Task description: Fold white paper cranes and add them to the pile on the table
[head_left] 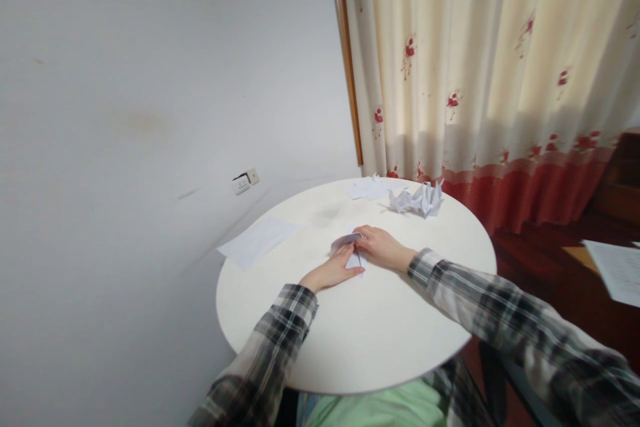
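A small piece of folded white paper [345,239] lies on the round white table [380,340], between my two hands. My left hand [334,272] rests on its near left side, fingers pressed against the paper and thumb stretched to the right along its lower edge. From the right, my right hand [381,247] pinches the upper right part, where a flap stands up from the table. My fingers cover much of the paper, so its full folded shape is hidden. Several folded paper cranes [419,199] stand grouped beyond my right hand.
A flat white sheet [259,240] lies at the table's left edge. More white paper pieces [373,187] sit at the far edge. A wall with a socket [241,184] borders the left; a flowered curtain [480,80] hangs behind. Printed paper [617,270] lies off to the right.
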The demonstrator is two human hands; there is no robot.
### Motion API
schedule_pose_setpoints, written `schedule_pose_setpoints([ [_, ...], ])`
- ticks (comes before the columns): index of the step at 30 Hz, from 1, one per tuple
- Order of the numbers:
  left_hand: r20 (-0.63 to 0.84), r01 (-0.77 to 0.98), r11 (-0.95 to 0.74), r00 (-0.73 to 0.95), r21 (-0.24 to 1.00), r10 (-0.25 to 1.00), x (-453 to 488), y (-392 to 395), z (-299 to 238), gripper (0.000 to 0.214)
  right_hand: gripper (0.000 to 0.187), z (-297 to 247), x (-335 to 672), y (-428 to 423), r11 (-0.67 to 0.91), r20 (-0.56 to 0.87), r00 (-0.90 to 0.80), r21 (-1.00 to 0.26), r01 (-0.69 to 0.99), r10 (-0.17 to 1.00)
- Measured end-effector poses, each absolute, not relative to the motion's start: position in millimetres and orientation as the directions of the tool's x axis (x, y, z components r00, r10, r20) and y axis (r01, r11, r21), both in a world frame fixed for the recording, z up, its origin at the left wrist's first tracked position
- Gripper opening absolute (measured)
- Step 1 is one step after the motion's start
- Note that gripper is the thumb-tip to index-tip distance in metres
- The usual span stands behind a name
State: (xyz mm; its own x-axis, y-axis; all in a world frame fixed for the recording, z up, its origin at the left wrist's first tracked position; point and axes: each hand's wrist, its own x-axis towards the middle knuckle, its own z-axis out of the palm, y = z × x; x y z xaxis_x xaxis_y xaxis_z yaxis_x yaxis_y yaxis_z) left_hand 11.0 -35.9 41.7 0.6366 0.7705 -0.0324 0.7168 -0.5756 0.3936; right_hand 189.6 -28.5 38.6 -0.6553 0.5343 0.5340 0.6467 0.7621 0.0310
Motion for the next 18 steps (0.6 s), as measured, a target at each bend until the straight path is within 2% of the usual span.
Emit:
schedule_pose_setpoints([
  [18, 0.06, 0.646, -0.647, 0.687, 0.406, 0.724, 10.1, -29.6, 33.3, 0.067, 0.018, 32.8, 182.0, -29.4, 0.739, 0.505, -0.7, 0.165, 0.653, 0.506],
])
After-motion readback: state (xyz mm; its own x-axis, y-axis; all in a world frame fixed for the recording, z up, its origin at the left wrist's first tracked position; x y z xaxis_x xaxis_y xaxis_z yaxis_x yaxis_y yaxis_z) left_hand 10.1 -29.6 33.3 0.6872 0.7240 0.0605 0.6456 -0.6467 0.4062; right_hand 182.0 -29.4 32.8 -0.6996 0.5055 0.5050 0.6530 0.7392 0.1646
